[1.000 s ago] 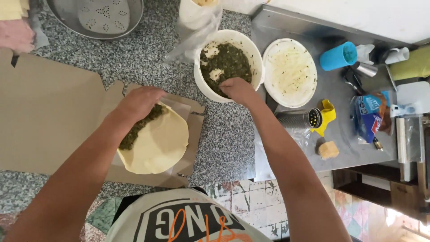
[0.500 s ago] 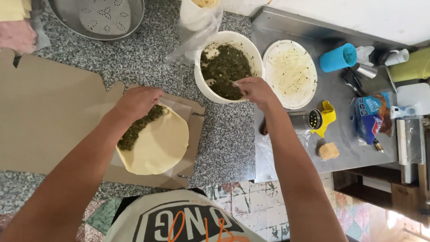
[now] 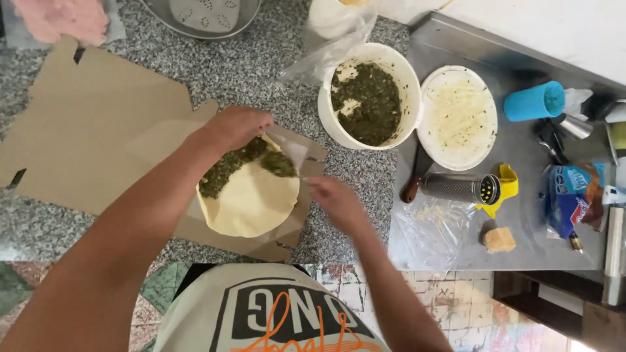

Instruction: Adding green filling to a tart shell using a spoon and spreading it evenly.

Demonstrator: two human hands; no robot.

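Observation:
A pale round of dough [image 3: 251, 199] lies on brown paper [image 3: 297, 228] on the speckled counter. Dark green chopped filling [image 3: 225, 171] covers its upper left part. My left hand [image 3: 238, 127] rests with bent fingers on that filling at the dough's top edge. My right hand [image 3: 336, 199] is just right of the dough and holds what looks like a pale spoon [image 3: 292, 151], blurred, with a lump of green filling over the dough's upper right. A white bowl [image 3: 326, 120] of the same green filling stands beyond it.
A flattened cardboard sheet [image 3: 85, 130] lies left. A white plate [image 3: 486, 140] with cheese shreds, a metal grater [image 3: 460, 189], a cheese block [image 3: 499, 240], a blue cup [image 3: 535, 101] and plastic bags sit on the metal tray [image 3: 521, 254] right. A perforated metal pan [image 3: 202, 13] is at the top.
My right hand left the white bowl and came down and left to the dough with a load of green filling. My left hand stayed on the dough's filling.

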